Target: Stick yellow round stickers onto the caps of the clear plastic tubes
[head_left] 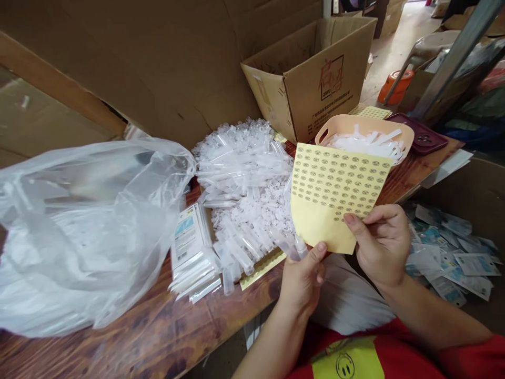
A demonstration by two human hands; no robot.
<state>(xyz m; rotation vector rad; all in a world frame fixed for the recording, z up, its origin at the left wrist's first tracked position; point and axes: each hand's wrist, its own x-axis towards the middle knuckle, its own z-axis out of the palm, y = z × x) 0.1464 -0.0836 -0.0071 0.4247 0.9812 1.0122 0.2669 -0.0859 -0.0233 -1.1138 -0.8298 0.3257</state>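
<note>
A yellow sheet of small oval stickers (339,179) is held up over the table's front edge, its lower part bare of stickers. My left hand (302,281) is closed, the thumb pressing the sheet's lower left corner. The same hand also grips clear plastic tubes (291,246); their exact number is hard to tell. My right hand (381,245) pinches at the sheet's lower right edge, thumb beside the last row of stickers. Whether a loose sticker is on its fingertips cannot be seen. Just left of the sheet lies a large heap of clear tubes (244,158) with white parts.
A clear plastic bag (87,237) of white items covers the table's left. Printed packets (193,247) are stacked beside the heap. Behind the sheet stand a peach basket (325,131) of white strips and a cardboard box (331,79). Filled packets (453,258) lie low at right.
</note>
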